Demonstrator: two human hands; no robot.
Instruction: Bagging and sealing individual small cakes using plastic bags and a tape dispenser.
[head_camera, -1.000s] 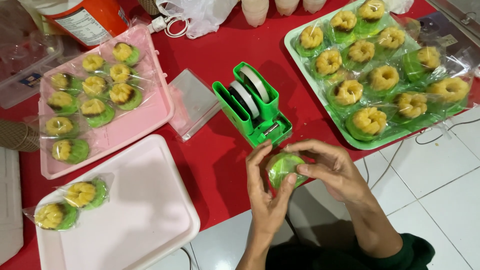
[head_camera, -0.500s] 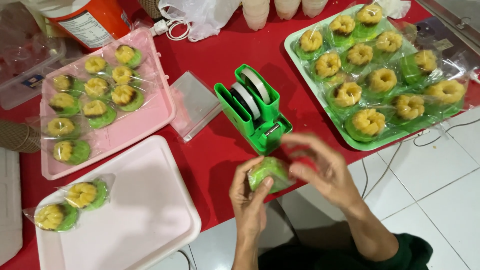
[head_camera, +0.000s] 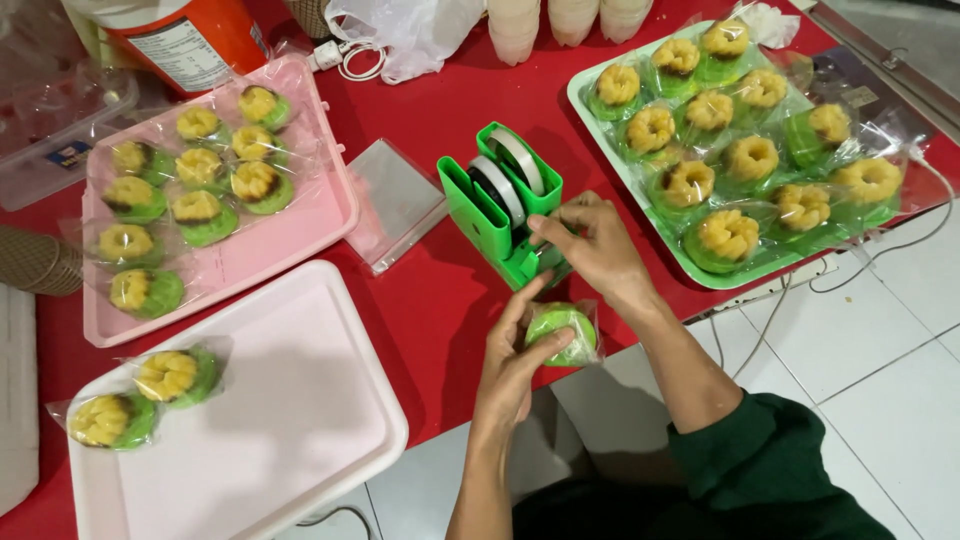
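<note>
My left hand holds a green cake wrapped in a clear plastic bag just off the near edge of the red table. My right hand reaches onto the front of the green tape dispenser, fingers pinched at its cutter end. The dispenser carries two rolls of tape and stands in the middle of the table.
A green tray with several bagged yellow-topped cakes lies at the right. A pink tray with several wrapped cakes is at the left, and a nearer pink tray holds two. A stack of clear bags, an orange container and cables are around.
My right hand has left the wrapped cake and moved up to the tape dispenser. My left hand keeps hold of the cake, a little lower than before.
</note>
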